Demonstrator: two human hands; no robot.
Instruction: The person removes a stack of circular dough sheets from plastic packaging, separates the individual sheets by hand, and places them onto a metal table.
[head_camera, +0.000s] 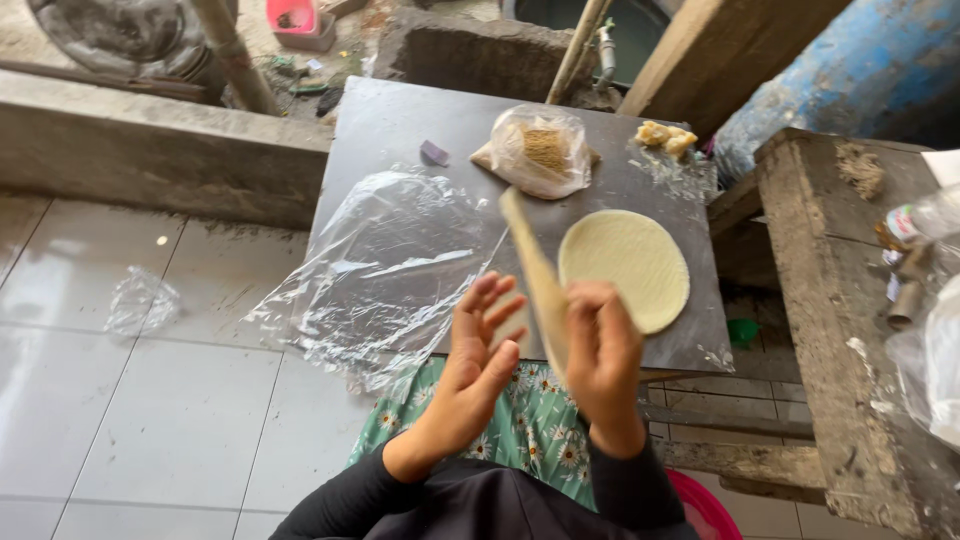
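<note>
1. Dough sheet (535, 275) held edge-up over table (400, 120), approx 6 o'clock; right hand (603, 365) grips it, left hand (478, 350) open beside.
2. Step looks mid-transfer; next needs flat laydown by disc (625, 268).

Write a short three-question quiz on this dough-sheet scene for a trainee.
1. True or false: the flat dough round lies on the dark board.
2. Which hand grips the thin sheet held on edge? A) left hand B) right hand C) neither
3. What lies on the board to the left of the hands, hanging over its edge?

Key:
1. True.
2. B; the left hand is open beside the sheet, fingers spread.
3. A crumpled sheet of clear plastic film.
</note>
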